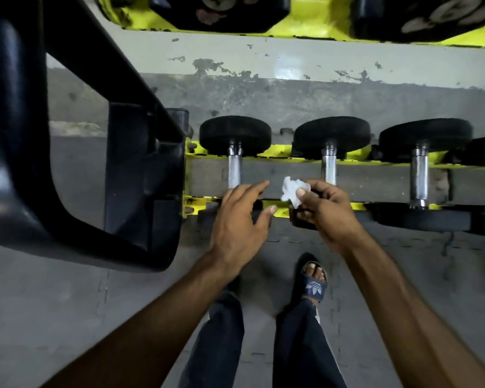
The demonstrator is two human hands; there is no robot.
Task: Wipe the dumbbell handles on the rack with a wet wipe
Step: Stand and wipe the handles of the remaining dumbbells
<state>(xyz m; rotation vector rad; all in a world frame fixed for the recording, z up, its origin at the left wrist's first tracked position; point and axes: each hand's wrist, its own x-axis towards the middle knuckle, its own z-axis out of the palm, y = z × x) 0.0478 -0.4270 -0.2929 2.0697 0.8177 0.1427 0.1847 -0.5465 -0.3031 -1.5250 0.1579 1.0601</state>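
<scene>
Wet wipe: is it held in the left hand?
No, the right hand pinches the wet wipe; the left hand holds nothing.

The single view comes from a camera worn on the person's head. It looks steeply down and a little forward, so both forearms enter from the lower edge. The left hand [237, 222] and right hand [328, 214] meet near the middle of the frame. The wet wipe [293, 189], pinched by the right hand, is almost at the centre.

Just beyond the hands lies the rack [280, 150] with its dumbbell handles [329, 163], seen close and from above. Nearer than the hands is the person's own foot [314, 278]. Far beyond the hands, at the top edge, is perhaps an upper shelf, too blurred to tell. Left of the left hand the wide lens curves a black frame [140, 169].
</scene>
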